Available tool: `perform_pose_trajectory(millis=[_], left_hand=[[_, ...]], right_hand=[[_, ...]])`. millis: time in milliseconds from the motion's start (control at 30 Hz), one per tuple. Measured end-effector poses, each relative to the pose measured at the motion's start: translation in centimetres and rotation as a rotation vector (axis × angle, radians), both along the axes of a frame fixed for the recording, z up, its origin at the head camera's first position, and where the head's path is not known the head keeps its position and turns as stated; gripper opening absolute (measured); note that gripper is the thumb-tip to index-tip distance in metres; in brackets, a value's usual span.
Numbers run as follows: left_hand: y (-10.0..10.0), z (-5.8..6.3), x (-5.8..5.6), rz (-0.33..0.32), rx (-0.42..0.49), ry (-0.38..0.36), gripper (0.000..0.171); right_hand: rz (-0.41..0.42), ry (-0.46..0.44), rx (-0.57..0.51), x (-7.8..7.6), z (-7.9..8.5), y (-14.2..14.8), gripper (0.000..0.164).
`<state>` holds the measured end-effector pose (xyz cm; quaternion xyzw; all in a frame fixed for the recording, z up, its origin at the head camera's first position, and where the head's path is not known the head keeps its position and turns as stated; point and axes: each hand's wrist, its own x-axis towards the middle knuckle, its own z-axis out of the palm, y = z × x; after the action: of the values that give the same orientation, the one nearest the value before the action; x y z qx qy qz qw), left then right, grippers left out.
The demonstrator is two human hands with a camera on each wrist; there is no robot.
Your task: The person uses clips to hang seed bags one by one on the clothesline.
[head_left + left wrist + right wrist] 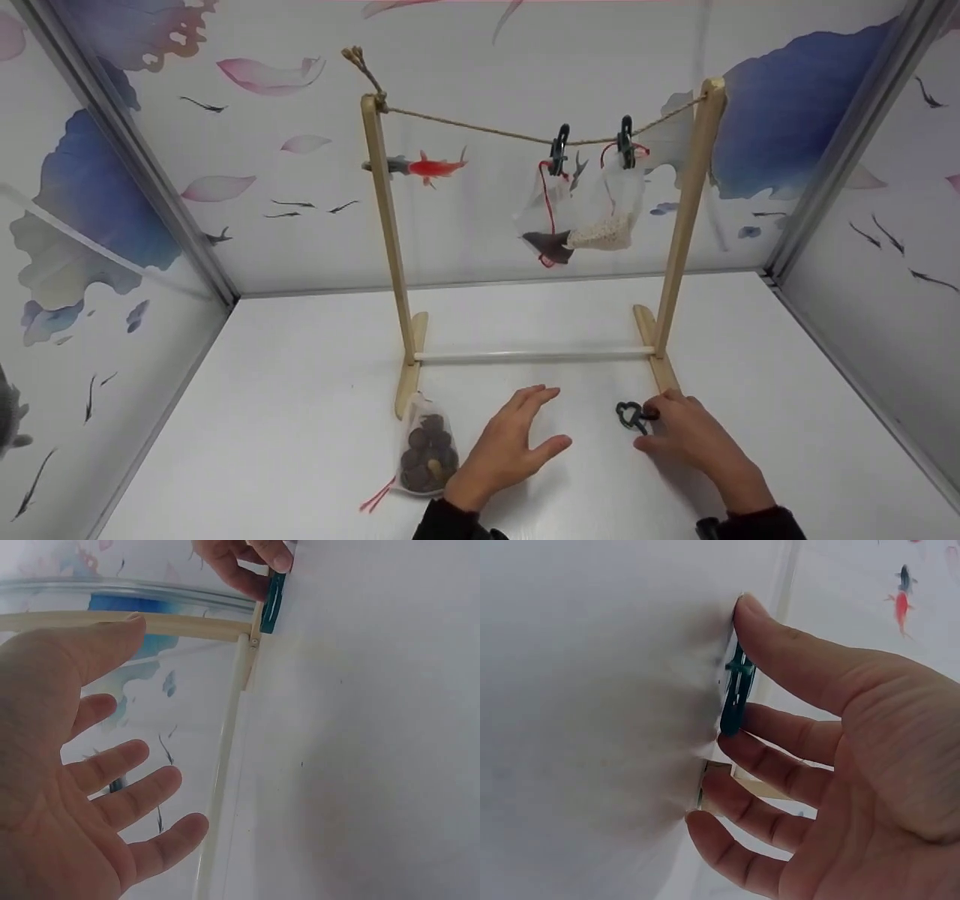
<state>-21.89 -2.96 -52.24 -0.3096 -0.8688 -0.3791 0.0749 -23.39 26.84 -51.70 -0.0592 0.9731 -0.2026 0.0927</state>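
In the head view, a dark green spring clip (631, 417) lies on the white table near the stand's right foot. My right hand (694, 435) is at its handles, thumb and fingers curled around them; the right wrist view shows the clip (739, 690) between thumb and index finger. My left hand (506, 442) hovers over the table with fingers spread, holding nothing. Beside it stands a mesh drawstring bag (429, 454) of round brown pieces, its red cord (379, 495) trailing left.
A wooden stand (686, 217) carries a sagging twine line (465, 124). Two dark clips (559, 150) on it hold small mesh bags, one with dark contents (551, 244), the other with pale grains (602, 232). A white crossbar (532, 355) joins the feet. Printed walls enclose the table.
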Motion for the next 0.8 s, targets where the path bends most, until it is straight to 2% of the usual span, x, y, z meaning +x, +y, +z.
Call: perform_pose_trajectory(millis=[300, 467, 567, 700, 800], left_hand=[[-0.2, -0.4, 0.0, -0.063, -0.034, -0.095, 0.057], [-0.6, 0.1, 0.2, -0.067, -0.052, -0.122, 0.056], [-1.1, 0.7, 0.2, -0.052, -0.058, -0.124, 0.057], [-1.4, 1.7, 0.4, -0.042, -0.069, -0.068, 0.058], [-1.5, 2.4, 0.7, -0.058, -0.073, -0.029, 0.06]], right_hand=[[0.002, -0.01, -0.009, -0.1, 0.0, 0.0, 0.043], [0.004, -0.012, -0.044, 0.4, 0.4, -0.6, 0.036], [0.026, 0.06, -0.073, 0.9, 1.1, -1.1, 0.033], [0.083, 0.204, -0.093, 1.8, 2.3, -1.7, 0.027], [0.128, 0.29, -0.093, 2.5, 3.2, -2.3, 0.025]])
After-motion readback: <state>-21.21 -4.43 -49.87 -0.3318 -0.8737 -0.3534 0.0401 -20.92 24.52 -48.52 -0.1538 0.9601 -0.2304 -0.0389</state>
